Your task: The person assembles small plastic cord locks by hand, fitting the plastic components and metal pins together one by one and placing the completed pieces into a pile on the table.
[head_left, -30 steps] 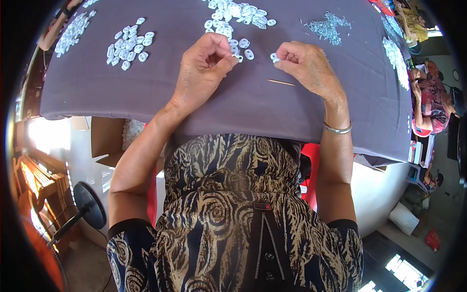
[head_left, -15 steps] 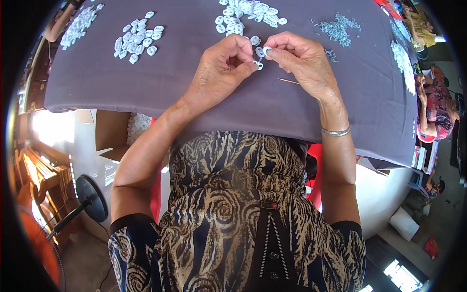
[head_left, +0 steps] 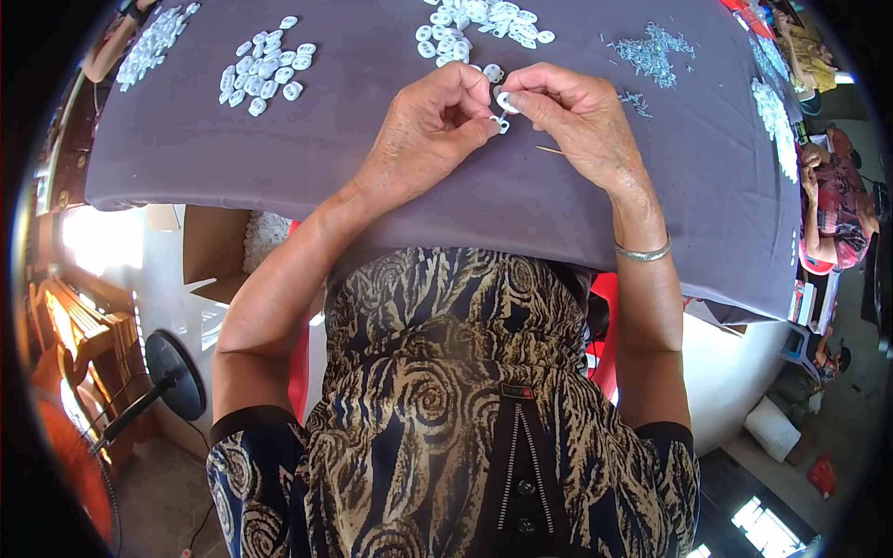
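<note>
Over the near part of the cloth-covered table, my two hands meet with fingertips almost touching. My left hand (head_left: 428,130) is closed in a pinch on a small white plastic piece with a hole (head_left: 503,125). Between thumb and forefinger, my right hand (head_left: 588,119) grips a white oval plastic piece (head_left: 507,101), just above the other one. A thin shiny bit shows between the two pieces, too small to make out. Right behind the fingertips lies a loose white oval piece (head_left: 493,72). A thin wooden stick (head_left: 549,149) lies beside my right hand.
Heaps of white oval pieces lie at left (head_left: 265,67) and far middle (head_left: 488,20) on the grey tablecloth (head_left: 279,158). Small metal pins (head_left: 654,54) are scattered to the right. More white pieces (head_left: 153,46) sit far left. Other people (head_left: 828,200) sit at right.
The oval piece in my right hand has come slightly closer to the piece in my left hand and tilted. Otherwise my hands have barely moved.
</note>
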Motion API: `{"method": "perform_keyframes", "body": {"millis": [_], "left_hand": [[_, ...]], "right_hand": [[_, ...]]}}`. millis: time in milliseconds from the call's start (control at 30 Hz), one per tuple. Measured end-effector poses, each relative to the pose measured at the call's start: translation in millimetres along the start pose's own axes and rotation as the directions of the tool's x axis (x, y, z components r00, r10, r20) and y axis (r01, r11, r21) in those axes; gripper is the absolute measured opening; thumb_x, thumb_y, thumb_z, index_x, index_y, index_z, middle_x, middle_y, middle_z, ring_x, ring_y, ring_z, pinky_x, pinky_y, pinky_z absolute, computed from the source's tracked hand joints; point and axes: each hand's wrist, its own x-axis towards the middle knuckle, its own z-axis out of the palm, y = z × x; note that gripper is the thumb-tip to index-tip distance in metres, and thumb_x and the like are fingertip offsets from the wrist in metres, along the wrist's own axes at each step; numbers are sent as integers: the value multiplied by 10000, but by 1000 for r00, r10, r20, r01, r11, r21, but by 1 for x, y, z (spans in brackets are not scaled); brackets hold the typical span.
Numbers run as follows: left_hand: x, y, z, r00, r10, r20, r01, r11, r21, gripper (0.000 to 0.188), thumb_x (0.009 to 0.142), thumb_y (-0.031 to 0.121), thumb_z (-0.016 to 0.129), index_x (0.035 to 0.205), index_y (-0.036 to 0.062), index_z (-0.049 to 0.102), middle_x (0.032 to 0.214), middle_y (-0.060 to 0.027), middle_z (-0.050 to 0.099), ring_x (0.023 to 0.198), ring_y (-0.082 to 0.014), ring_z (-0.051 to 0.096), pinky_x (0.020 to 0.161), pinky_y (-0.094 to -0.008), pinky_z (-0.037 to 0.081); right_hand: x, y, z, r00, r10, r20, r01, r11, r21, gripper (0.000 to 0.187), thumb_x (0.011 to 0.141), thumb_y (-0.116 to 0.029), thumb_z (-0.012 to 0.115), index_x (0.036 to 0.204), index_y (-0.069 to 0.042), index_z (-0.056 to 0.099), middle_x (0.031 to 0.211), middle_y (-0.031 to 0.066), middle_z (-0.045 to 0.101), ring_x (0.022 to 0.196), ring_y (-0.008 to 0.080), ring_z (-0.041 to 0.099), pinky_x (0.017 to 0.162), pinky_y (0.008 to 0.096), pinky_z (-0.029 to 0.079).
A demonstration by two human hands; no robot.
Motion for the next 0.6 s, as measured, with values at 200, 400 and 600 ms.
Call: {"method": "perform_keyframes", "body": {"millis": [200,400,600], "left_hand": [[0,1,0,1000,-3,0,3,1000,-1,156,802,-46,612,859,60,512,721,53,507,668,-7,464,599,-176,413],[0,2,0,1000,-10,1,10,1000,-1,160,798,-49,612,857,61,511,721,54,508,671,-9,466,603,-176,414],[0,1,-1,1000,-6,-1,6,1000,-2,163,796,-52,612,860,61,513,723,52,511,675,-6,469,600,-175,415]], "right_hand": [[0,-1,1,1000,-20,-14,20,1000,16,148,870,-170,624,958,-60,669,746,-45,604,604,39,482,530,185,412],[-1,-3,2,1000,-22,-19,22,1000,10,143,870,-164,624,954,-56,668,737,-47,603,586,33,477,515,181,408],[-2,-1,6,995,-89,-50,88,996,-28,121,862,-118,630,956,-50,666,718,-55,583,590,21,464,514,177,392]]}}
